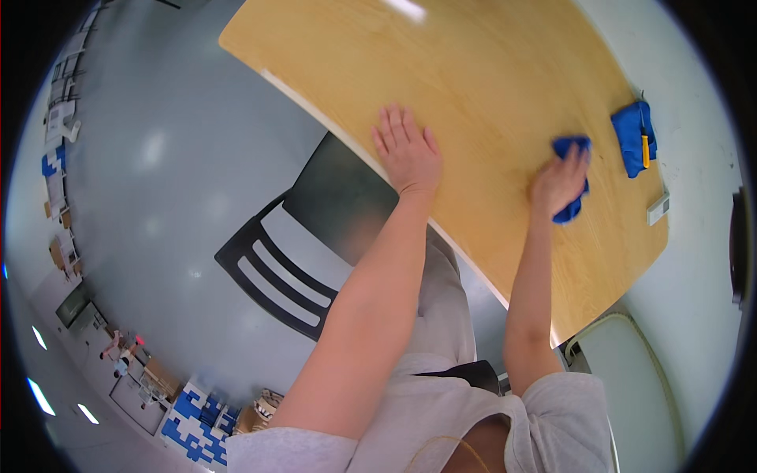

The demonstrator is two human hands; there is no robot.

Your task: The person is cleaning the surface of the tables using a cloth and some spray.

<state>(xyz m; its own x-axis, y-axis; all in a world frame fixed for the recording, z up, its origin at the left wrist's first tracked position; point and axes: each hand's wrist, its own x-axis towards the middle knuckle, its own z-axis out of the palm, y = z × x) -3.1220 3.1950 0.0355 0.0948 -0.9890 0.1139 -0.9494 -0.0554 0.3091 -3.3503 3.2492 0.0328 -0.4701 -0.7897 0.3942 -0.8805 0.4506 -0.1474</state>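
Note:
My left hand [409, 152] lies palm down on the wooden tabletop [473, 106] near its front edge, fingers spread, holding nothing. Farther right, my right hand [560, 180] presses a crumpled blue cloth [569, 211] onto the same table; the cloth shows above and below the fingers, and the hand looks slightly blurred. Beyond it, near the table's far edge, lies a folded blue cloth [628, 139] with a yellow-handled tool [645, 151] on top; what tool it is I cannot tell.
A small white device [657, 209] sits at the table's right edge, beside the wall. A black chair [278, 272] with a slatted back stands against the front edge, left of my legs. Another pale chair [633, 355] is at lower right. People are far off at lower left.

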